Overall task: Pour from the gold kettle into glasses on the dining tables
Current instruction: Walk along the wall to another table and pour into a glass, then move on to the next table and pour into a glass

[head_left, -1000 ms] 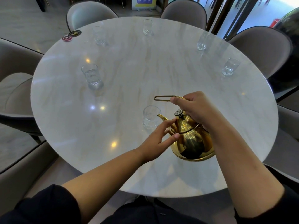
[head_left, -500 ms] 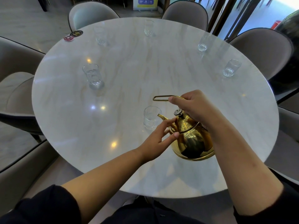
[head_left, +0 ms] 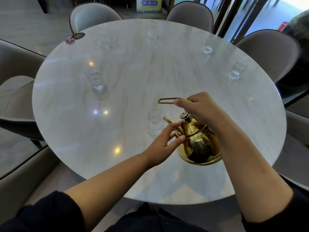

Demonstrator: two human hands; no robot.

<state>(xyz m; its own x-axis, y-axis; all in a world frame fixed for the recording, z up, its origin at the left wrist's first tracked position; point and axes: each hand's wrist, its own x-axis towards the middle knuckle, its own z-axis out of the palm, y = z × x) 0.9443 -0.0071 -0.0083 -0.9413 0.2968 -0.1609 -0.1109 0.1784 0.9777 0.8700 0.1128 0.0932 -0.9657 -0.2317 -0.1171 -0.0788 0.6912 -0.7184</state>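
Over the near edge of the round marble table (head_left: 150,72), the head view shows the gold kettle (head_left: 199,144) held off the tabletop and tilted. Its spout tip is at the rim of the nearest glass (head_left: 154,122). The right hand (head_left: 199,109) is clenched around the kettle's wire handle (head_left: 167,100). The left hand (head_left: 160,146) is not gripping, its straight fingers resting against the kettle's side below the spout. Five more glasses (head_left: 95,80) stand around the table, and two round discs (head_left: 75,37) lie at the far left edge.
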